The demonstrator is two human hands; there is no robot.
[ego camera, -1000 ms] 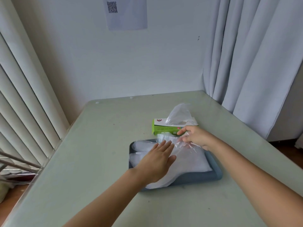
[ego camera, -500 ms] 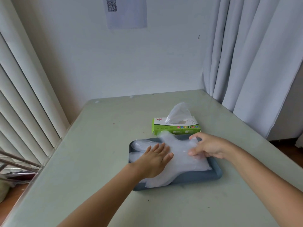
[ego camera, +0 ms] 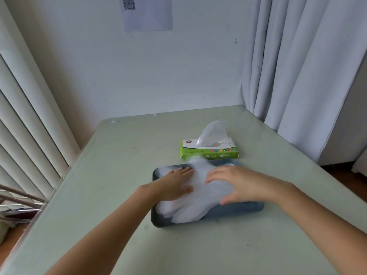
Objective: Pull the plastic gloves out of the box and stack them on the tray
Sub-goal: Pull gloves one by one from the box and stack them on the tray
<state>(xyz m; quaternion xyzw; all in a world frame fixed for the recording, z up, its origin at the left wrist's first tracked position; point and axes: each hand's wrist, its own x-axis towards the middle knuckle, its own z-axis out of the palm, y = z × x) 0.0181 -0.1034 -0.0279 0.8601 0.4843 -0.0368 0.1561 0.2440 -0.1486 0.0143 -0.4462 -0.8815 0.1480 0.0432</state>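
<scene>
Head view: your left hand (ego camera: 174, 185) lies flat with the fingers straight and close together, pressing on the pile of thin translucent white plastic gloves (ego camera: 200, 199). Your right hand (ego camera: 238, 184) has the fingers spread and slightly arched and rests on the same pile; neither hand pinches anything. The pile sits under both palms in the dark blue-grey rectangular tray (ego camera: 242, 210) on the pale green table (ego camera: 119, 175).

Just beyond your fingertips is the green and white cardboard glove box (ego camera: 210, 152), touching or nearly touching the tray's far rim. One clear glove (ego camera: 213, 133) stands up out of its top slot.

The gloves look very light, limp, slippery film that would probably cling, puff up and slide. Pinch the upstanding glove near its top and pull gently. The box looks light and may lift, so steady it with your other hand.
</scene>
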